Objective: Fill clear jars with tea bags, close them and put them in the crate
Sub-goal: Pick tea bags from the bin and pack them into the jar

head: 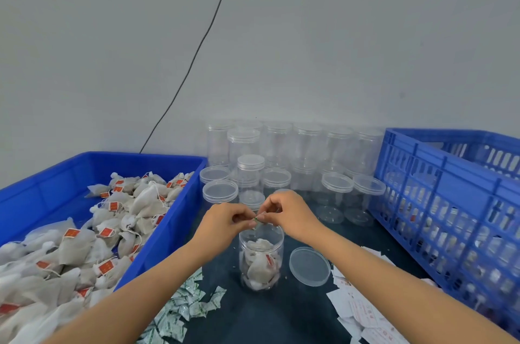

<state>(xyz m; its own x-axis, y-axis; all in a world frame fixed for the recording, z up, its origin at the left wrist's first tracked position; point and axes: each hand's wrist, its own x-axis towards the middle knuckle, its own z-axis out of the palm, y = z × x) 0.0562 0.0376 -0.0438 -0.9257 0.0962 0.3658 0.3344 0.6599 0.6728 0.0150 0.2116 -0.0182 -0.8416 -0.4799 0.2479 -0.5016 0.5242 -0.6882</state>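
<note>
**Jar fill in progress, one open jar on the bench**

Status from the head view:

- Open jar stands upright on the dark table, centre front, no lid on. Tea bags inside reach roughly two thirds of the way up, so there is headroom yet.
- Its lid lies flat on the table just right of the jar, apart from it.
- Left hand and right hand meet directly over the jar mouth. Fingers of both are curled in, pinching one small packet with a green edge between them. Looks like one of the small green-and-white sachets strewn front left, but too small to be sure. Tearing it or just about to drop it in: cannot tell.
- Tea bag supply: blue bin on the left, well stocked with tea bags.
- Empty lidded jars stacked at the back against the wall, a lot of them.
- Blue crate on the right; through the slots I see filled jars already in it, count unreadable.
- White paper slips scattered front right, near the crate.

Judgement: mid-batch. Some jars done and crated. Current jar needs the packet in, possibly more bags, then the lid, then the crate. Large stack of empties left, so most of the job is ahead.
</note>
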